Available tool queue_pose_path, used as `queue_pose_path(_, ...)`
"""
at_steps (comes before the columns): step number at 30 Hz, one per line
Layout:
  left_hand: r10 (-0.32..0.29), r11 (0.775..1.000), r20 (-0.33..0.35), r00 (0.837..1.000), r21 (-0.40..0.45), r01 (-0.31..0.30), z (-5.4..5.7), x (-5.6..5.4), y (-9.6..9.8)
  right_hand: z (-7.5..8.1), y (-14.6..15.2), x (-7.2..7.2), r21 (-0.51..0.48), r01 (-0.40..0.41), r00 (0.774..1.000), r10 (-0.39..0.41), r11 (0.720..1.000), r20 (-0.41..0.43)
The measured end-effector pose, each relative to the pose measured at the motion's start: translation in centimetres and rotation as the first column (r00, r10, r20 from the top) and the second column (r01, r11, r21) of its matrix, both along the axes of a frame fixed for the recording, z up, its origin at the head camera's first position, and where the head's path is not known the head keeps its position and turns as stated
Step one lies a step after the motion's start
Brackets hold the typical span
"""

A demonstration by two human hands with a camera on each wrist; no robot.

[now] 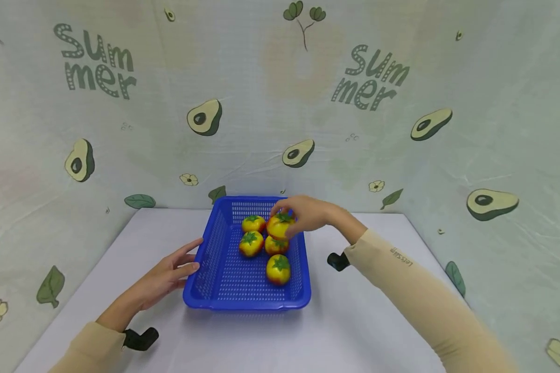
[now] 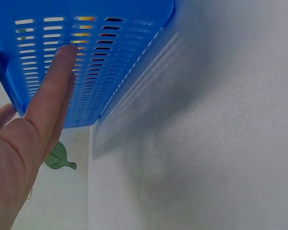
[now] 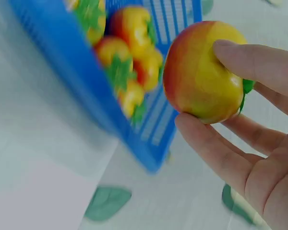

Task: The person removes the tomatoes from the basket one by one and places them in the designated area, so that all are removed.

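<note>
My right hand (image 1: 305, 212) pinches a yellow-and-red persimmon (image 3: 206, 72) with a green leafy cap between thumb and fingertips. It is over the back right of a blue plastic basket (image 1: 233, 304). Inside that basket lie several more persimmons, one of them (image 1: 278, 269) apart toward the front right and another (image 1: 251, 243) near the middle. On the basket's left side, my left hand (image 1: 161, 280) rests with its fingers extended at the rim. The left wrist view shows a straight finger (image 2: 53, 91) against the slotted outer wall (image 2: 86, 96).
The basket stands on a white table (image 1: 354, 321). Behind and along both sides hangs a pale cloth (image 1: 242, 62) printed with avocados, leaves and lettering. A black wrist camera (image 1: 141, 339) sits at the left wrist and another (image 1: 338, 261) at the right.
</note>
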State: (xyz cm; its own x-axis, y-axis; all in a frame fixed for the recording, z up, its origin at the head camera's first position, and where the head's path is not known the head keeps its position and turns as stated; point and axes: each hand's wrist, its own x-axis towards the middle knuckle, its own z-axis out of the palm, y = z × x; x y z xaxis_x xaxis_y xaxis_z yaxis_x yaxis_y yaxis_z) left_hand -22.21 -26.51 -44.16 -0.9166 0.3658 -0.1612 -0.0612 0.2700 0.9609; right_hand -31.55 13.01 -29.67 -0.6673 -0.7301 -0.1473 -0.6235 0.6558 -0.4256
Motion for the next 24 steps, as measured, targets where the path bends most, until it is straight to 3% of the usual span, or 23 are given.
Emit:
queue_pose_path(4,0.004,1.0,-0.008,1.0,0.003,-0.004,0.0,-0.1,0.1,0.3,3.3,-0.8,-0.05,0.062,0.998,-0.064,0.997,-0.03)
queue_pose_path(11,0.018,1.0,-0.004,1.0,-0.012,-0.018,0.1,0.1,0.1,-0.5,7.6,-2.2,-0.089,0.156,0.982,-0.165,0.984,-0.098)
queue_pose_path(16,0.032,0.999,0.002,0.999,-0.011,-0.032,0.1,0.1,0.2,-1.5,9.1,-3.0,-0.088,0.18,0.972,-0.191,0.98,-0.14)
queue_pose_path(24,0.032,0.999,0.001,0.999,-0.011,-0.032,0.1,0.2,0.2,-3.6,10.5,-4.3,-0.104,0.209,0.97,-0.22,0.972,-0.106)
